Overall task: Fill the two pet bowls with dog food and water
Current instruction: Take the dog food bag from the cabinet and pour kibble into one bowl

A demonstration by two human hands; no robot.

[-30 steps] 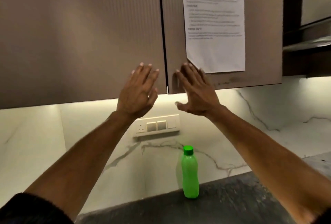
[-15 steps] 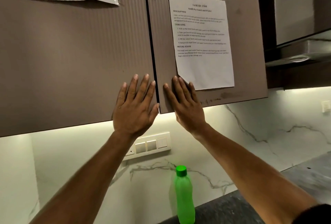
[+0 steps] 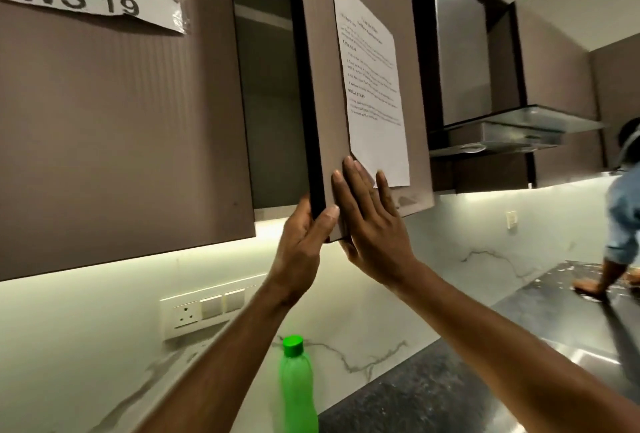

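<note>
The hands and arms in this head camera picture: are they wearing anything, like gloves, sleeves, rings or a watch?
Both are bare. The left hand and the right hand wear no gloves, and no ring shows on the fingers in view. Neither wrist carries a watch or band. Both forearms are uncovered down to the bottom edge of the picture, so no sleeve shows in this frame.

Printed sheet (image 3: 372, 86) taped on open cabinet door (image 3: 318, 86).

A: What's different from a moment ago?
B: The right cabinet door (image 3: 367, 93), shut before, now stands ajar at center frame. The left hand (image 3: 306, 228) has hooked its edge; the right hand (image 3: 372, 221) stays flat on its front.
</note>
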